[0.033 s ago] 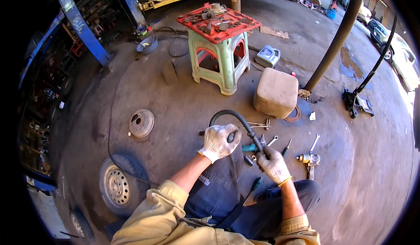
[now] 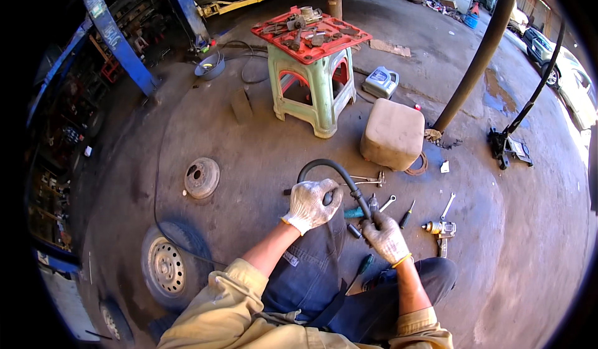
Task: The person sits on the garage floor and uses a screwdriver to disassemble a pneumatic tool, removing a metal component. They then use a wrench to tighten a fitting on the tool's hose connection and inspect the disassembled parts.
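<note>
A bent black rubber hose [image 2: 335, 165] arches between my two gloved hands above my knee. My left hand [image 2: 311, 206] is closed round one end of it, and a dark round tip shows between thumb and fingers. My right hand [image 2: 386, 239] grips the other end, below a collar on the hose. Under the hose on the floor lie a teal-handled tool [image 2: 354, 212], a small black socket [image 2: 354, 231] and a combination wrench [image 2: 387, 202]. A screwdriver [image 2: 407, 215] is just right of my right hand. What my palms cover is hidden.
An impact wrench [image 2: 441, 229] and another wrench [image 2: 448, 206] lie to the right. Ahead stand a beige plastic can [image 2: 393, 131] and a green stool [image 2: 311, 94] bearing a red tray of parts. A brake drum [image 2: 202, 178] and a wheel [image 2: 169, 265] are on the left.
My right hand has shifted very slightly left with its end of the hose. My left hand keeps its grip.
</note>
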Motion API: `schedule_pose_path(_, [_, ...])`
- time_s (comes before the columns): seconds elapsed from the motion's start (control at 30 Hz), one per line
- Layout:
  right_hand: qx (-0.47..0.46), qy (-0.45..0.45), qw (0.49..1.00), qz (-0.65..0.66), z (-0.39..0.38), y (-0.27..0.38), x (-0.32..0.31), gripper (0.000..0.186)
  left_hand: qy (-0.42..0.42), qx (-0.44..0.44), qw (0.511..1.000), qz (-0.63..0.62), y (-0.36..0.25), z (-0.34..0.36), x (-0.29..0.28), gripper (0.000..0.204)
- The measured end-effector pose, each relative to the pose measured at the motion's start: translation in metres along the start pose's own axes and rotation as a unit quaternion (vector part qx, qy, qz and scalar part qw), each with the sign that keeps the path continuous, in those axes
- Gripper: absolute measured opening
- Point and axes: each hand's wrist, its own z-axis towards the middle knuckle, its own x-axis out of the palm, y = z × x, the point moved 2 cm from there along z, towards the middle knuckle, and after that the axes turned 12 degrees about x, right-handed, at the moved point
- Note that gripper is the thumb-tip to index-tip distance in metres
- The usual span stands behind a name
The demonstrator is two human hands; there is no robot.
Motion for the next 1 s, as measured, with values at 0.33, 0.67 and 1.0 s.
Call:
schedule_pose_path(0.33, [0.004, -0.027, 0.996, 0.089, 0.037, -0.015, 0.017, 0.025, 0.055, -0.009, 0.998, -0.006, -0.007, 0.005, 0.012, 0.010])
schedule_pose_path(0.67, [0.033, -0.087, 0.995, -0.022, 0.044, -0.024, 0.005, 0.032, 0.097, 0.030, 0.995, -0.016, -0.005, 0.012, 0.007, 0.010])
schedule_pose_path(1.0, [0.080, -0.277, 0.915, -0.284, 0.008, -0.034, -0.144, 0.034, 0.214, 0.079, 0.942, -0.247, -0.052, 0.057, 0.082, 0.021])
